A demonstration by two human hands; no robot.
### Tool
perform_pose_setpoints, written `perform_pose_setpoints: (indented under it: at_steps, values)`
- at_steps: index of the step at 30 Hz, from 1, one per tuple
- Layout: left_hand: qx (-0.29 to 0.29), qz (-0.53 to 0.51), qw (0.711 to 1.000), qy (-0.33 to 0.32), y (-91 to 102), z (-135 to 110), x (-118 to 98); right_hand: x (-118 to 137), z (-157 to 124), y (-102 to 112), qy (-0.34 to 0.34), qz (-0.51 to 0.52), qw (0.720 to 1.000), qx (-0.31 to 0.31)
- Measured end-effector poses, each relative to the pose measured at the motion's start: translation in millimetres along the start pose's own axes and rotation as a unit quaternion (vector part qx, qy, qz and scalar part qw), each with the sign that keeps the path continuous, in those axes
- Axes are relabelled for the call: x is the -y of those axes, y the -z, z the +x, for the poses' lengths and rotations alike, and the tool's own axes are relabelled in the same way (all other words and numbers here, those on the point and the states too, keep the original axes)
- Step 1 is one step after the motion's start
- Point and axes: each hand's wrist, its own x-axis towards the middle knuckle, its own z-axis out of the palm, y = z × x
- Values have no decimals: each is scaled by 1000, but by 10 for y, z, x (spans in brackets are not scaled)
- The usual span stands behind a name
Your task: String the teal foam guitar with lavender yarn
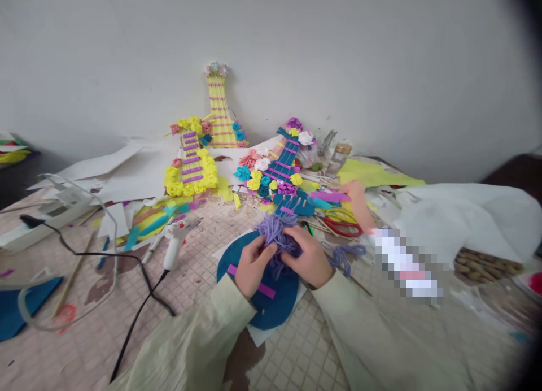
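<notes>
A tangled bundle of purple yarn is held up between my two hands. My left hand is closed on its left side, thumb and fingers pinching the strands. On the other side my right hand grips the yarn too, with its fingers curled into it. Beneath them lies a round dark-blue piece with a purple strip across it, set on white paper. Its upper part is hidden by the yarn and my hands. Just beyond is a blue guitar-like neck with small pegs. A loose purple yarn tail rests at the right.
A white glue gun with a black cord stands left of the blue piece. Behind are flower-decorated yellow and blue guitar crafts. Red-handled scissors, a glass jar, a power strip and a white plastic bag surround them.
</notes>
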Motion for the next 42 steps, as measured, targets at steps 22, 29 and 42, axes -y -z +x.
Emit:
perform_pose_setpoints:
  at_steps: [22, 29, 42]
  values:
    - [70, 151, 985, -36, -63, -45, -20, -538, 220, 870, -106, -47, 993, 20]
    - [69, 103, 992, -26, -32, -7, 29, -784, -218, 1034, -158, -69, 956, 239]
    - [55, 42, 997, -38, -28, -2, -4, -651, 177, 1442, -194, -182, 964, -25]
